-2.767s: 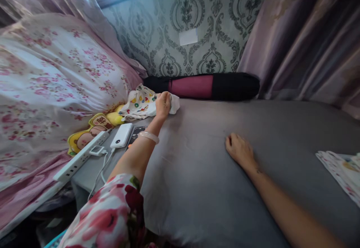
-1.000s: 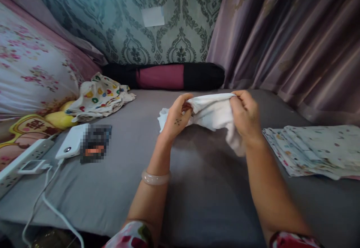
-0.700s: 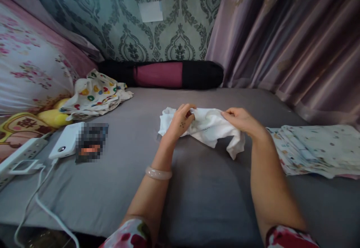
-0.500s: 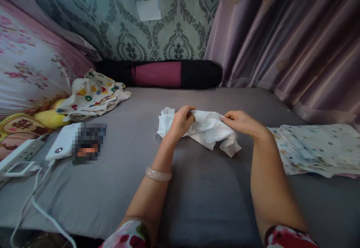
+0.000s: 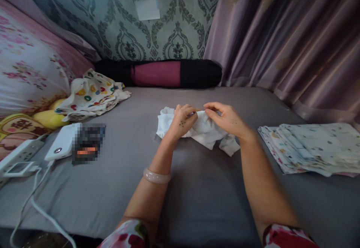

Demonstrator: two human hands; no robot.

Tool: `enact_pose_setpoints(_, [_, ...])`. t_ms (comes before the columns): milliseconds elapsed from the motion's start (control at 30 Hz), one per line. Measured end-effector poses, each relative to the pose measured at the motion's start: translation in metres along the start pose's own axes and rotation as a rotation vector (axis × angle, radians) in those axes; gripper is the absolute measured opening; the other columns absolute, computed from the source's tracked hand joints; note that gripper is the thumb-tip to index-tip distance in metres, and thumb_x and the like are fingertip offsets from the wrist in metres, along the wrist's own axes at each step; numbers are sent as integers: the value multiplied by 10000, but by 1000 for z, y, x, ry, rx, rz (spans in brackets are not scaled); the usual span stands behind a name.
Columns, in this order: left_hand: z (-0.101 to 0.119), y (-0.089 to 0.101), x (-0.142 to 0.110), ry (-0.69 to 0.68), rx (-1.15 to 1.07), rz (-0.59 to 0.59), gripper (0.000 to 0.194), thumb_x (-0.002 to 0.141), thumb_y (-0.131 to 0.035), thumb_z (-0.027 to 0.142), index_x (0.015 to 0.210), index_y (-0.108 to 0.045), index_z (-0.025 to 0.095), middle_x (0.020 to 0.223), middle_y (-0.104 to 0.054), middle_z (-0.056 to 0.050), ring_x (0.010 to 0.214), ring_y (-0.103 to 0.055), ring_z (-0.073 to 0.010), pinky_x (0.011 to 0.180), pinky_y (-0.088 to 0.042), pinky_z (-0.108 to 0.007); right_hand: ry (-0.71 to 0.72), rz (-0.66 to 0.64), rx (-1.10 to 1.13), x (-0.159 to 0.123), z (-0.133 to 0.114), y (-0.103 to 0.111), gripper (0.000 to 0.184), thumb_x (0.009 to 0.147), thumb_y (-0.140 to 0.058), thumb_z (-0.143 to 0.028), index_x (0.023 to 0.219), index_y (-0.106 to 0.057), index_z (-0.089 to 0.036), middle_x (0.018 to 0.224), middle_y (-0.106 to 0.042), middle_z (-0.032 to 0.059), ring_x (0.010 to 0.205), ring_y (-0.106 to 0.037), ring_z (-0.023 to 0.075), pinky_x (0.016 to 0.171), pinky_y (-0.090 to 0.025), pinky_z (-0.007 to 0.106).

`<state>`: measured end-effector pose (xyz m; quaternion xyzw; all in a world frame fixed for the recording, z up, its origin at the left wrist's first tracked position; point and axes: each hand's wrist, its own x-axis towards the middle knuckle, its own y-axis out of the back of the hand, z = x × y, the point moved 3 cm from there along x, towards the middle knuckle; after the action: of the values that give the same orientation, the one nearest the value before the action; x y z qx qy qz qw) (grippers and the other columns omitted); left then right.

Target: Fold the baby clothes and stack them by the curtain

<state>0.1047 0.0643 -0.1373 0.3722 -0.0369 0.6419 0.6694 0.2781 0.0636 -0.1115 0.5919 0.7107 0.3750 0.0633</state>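
A crumpled white cloth (image 5: 203,133) lies on the grey bed sheet (image 5: 197,199) in the middle of the view. My left hand (image 5: 182,119) rests on its left part with the fingers pinched on the fabric. Just to the right, my right hand (image 5: 226,118) pinches the cloth's upper edge, its fingertips nearly touching those of the left hand. A pale bangle (image 5: 156,176) circles my left wrist.
A stack of folded patterned cloths (image 5: 312,146) lies at the right. At the left are a spotted garment (image 5: 92,94), a white power bank (image 5: 60,146), a phone (image 5: 87,148), a power strip (image 5: 17,156) with cables and a floral quilt (image 5: 25,68). A black-and-maroon roll (image 5: 160,73) lies by the wall; curtains (image 5: 295,34) hang at right.
The white cloth was lifted from beside the spotted garment to the bed's middle, held up, then lowered onto the sheet. My right hand has slid left along its edge toward the left hand.
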Motion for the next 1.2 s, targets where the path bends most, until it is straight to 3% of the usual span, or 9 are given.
enact_pose_setpoints(300, [-3, -1, -3, 214, -457, -100, 266, 825, -570, 208, 1076, -634, 150, 767, -645, -11, 704, -577, -112, 661, -443, -227, -46, -105, 6, -3, -9, 1, 290, 852, -597, -446, 956, -732, -212, 951, -725, 44, 826, -645, 200, 700, -486, 298])
enact_pose_setpoints(467, [0, 10, 0, 277, -357, 80, 144, 827, -609, 259, 904, -654, 146, 767, -651, -26, 627, -564, -79, 574, -423, -188, -133, 174, 7, 3, 13, 8, 295, 815, -616, -457, 847, -717, -181, 785, -699, 41, 709, -611, 179, 651, -460, 296])
enact_pose_setpoints(533, [4, 11, -2, 355, -356, -83, 213, 864, -569, 343, 837, -641, 144, 648, -618, -10, 494, -516, -65, 477, -377, -186, -203, 346, 30, 5, 27, 13, 297, 794, -625, -450, 829, -709, -167, 773, -692, 49, 715, -612, 184, 661, -462, 301])
enact_pose_setpoints(667, [6, -1, -15, 424, -294, -653, 278, 868, -538, 399, 799, -636, 148, 620, -628, -17, 470, -552, -93, 435, -365, -195, -306, 552, 100, 7, 54, 20, 302, 754, -638, -450, 798, -697, -157, 744, -679, 46, 713, -617, 195, 643, -465, 303])
enact_pose_setpoints(733, [-2, -8, -19, 375, -150, -739, 223, 839, -559, 344, 760, -639, 152, 627, -628, -11, 530, -574, -113, 479, -397, -210, -327, 604, 133, 6, 60, 22, 301, 735, -650, -450, 790, -694, -157, 740, -676, 44, 699, -615, 195, 621, -462, 300])
enact_pose_setpoints(800, [-13, -14, -17, 300, 31, -651, 164, 810, -562, 266, 714, -637, 156, 636, -624, -8, 598, -576, -130, 551, -422, -233, -336, 635, 160, 6, 62, 25, 294, 722, -662, -445, 787, -692, -159, 742, -676, 43, 689, -612, 193, 603, -459, 297])
enact_pose_setpoints(967, [-30, -10, -9, 280, 209, -174, 165, 801, -615, 301, 880, -621, 156, 897, -672, -73, 828, -606, -190, 752, -459, -310, -323, 635, 185, 3, 47, 27, 263, 727, -670, -428, 774, -685, -170, 743, -674, 42, 685, -611, 186, 598, -461, 296])
enact_pose_setpoints(1100, [-27, -13, -11, 329, 122, -137, 507, 743, -708, 458, 1121, -530, 171, 1064, -649, -111, 958, -603, -235, 801, -457, -334, -294, 572, 203, 1, 26, 24, 257, 734, -682, -434, 779, -688, -182, 744, -676, 37, 696, -617, 187, 601, -465, 293])
enact_pose_setpoints(1200, [-27, -20, -13, 349, 104, -115, 548, 746, -687, 532, 1121, -492, 185, 1007, -643, -91, 930, -601, -235, 780, -452, -331, -265, 527, 232, 0, 8, 22, 256, 732, -696, -442, 776, -688, -190, 750, -679, 35, 707, -621, 186, 604, -472, 290])
